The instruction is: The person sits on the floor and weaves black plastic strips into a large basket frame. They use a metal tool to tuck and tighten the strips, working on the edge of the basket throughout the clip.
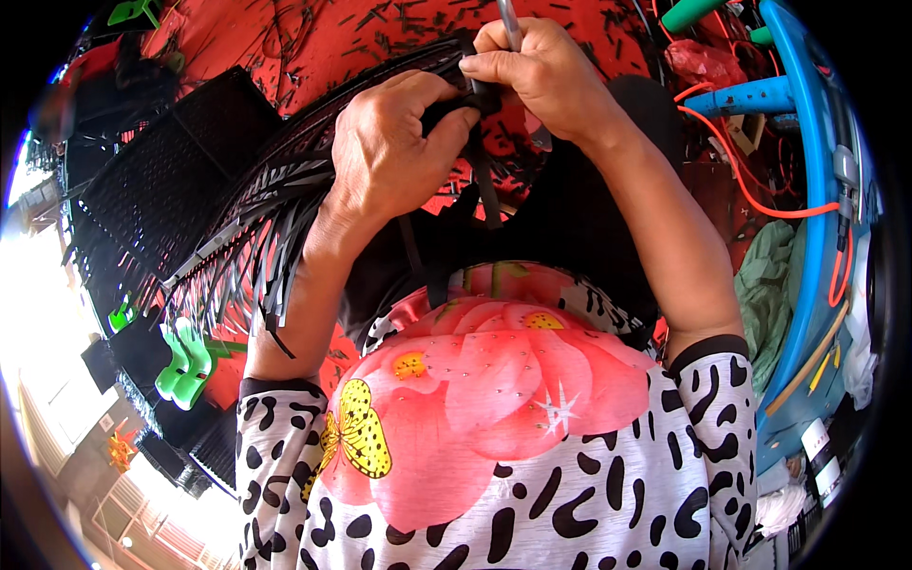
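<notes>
A black woven piece with long loose plastic strips point(280, 214) spreads to the left, its fringe hanging past my left forearm. My left hand point(391, 142) is closed on the dark edge of this piece, thumb and fingers pinching it. Just to the right, my right hand point(549, 81) grips a silver metal rod-shaped tool point(510, 21) that sticks up from the fist. The right thumb and forefinger press by a black strip end point(483, 95) close to the left thumb. Below the right hand shows a shiny metal tip; whether it belongs to the same tool I cannot tell.
Black scraps lie across the red floor point(380, 21). A large black woven panel point(180, 171) stands at the left, near bright green plastic pieces point(185, 366). At right are a blue plastic stool or frame point(817, 114), an orange cord point(727, 157) and a green bag point(768, 285).
</notes>
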